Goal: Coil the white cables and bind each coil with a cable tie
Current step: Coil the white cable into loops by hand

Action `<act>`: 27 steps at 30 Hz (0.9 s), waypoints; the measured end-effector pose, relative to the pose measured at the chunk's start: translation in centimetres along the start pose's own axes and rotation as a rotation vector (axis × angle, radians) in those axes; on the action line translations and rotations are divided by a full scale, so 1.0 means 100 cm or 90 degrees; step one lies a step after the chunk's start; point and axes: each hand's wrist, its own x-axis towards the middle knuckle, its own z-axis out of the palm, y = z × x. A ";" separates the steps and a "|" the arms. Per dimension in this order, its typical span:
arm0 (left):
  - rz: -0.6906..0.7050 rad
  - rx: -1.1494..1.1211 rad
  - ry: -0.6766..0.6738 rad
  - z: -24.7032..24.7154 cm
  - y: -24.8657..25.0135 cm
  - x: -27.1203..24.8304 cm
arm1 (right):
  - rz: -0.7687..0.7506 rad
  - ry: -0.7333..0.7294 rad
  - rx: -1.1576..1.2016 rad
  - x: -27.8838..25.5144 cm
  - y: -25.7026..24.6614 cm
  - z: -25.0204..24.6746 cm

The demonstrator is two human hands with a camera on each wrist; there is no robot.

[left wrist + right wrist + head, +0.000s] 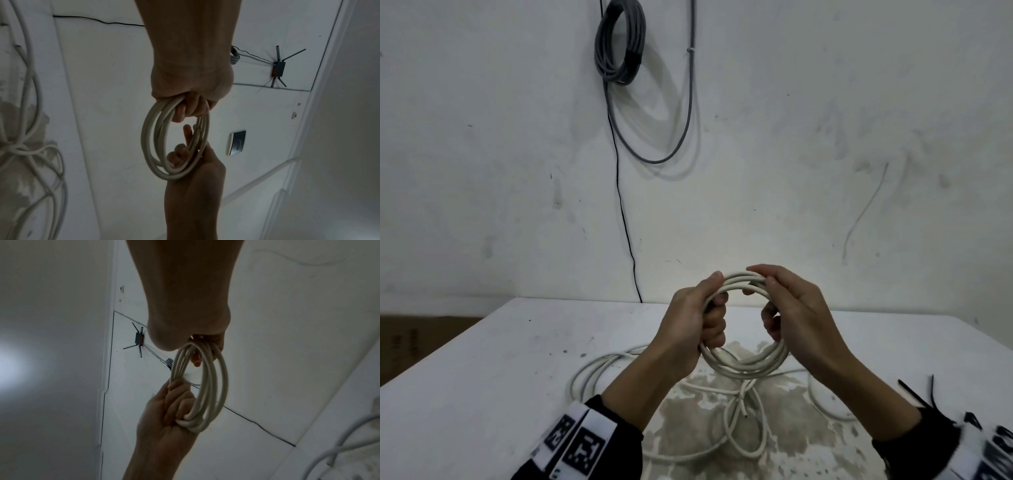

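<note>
A coil of white cable point(748, 365) with several turns is held upright above the table, between both hands. My left hand point(700, 318) grips its left side, fingers curled through the ring. My right hand point(782, 301) holds the right and top of the coil point(213, 386), thumb on top and fingers through the middle. In the left wrist view the coil point(152, 146) hangs from my left hand point(191, 107) and the right hand point(185, 155) grips its far side. More white cable point(743, 421) lies loose and tangled on the table below. Black cable ties point(917, 395) lie at the right.
The white table point(482, 359) has a worn, stained patch point(688, 411) under the loose cable. A grey cable coil point(619, 41) hangs on the wall behind, and a thin black wire point(625, 222) runs down to the table edge. Cardboard point(410, 339) stands at the left.
</note>
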 end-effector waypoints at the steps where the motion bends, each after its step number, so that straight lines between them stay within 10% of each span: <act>1: 0.008 0.000 0.016 0.001 -0.001 0.000 | -0.030 -0.008 -0.041 -0.001 0.004 0.001; 6: -0.015 -0.041 0.014 0.003 -0.010 0.000 | -0.271 -0.013 -0.432 0.003 0.018 -0.004; 12: -0.150 -0.155 -0.196 -0.006 -0.021 0.003 | -0.150 -0.094 -0.695 0.005 0.017 -0.018; 16: -0.113 0.018 -0.174 -0.003 -0.025 0.004 | -0.056 -0.124 -0.662 -0.003 0.016 -0.029; 21: 0.141 0.423 -0.092 0.023 -0.042 0.005 | -0.012 -0.102 -0.626 -0.013 0.022 -0.035; 27: 0.032 0.155 -0.066 0.041 -0.069 0.009 | 0.139 -0.085 -0.157 -0.028 0.030 -0.061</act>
